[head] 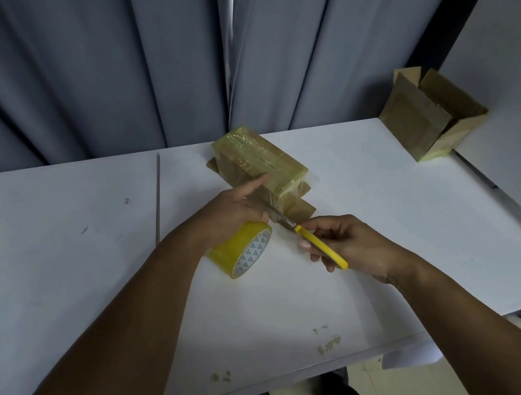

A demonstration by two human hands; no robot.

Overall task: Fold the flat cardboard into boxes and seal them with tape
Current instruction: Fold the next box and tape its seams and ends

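Cardboard box [258,159], brown and oblong, lies mid-table toward the far side of the white table [65,250], its top glossy and wrinkled under yellowish clear tape; the left hand [231,210] grips a yellow tape roll [239,254], forefinger stretched to the box; the right hand [351,245] clasps yellow-handled scissors [319,246], blades at the stretched strip; an open box [430,115] sits at the far right corner.

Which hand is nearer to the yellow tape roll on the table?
Left. The left hand holds the tape roll from above; the right hand is apart from it, to its right, gripping the scissors.
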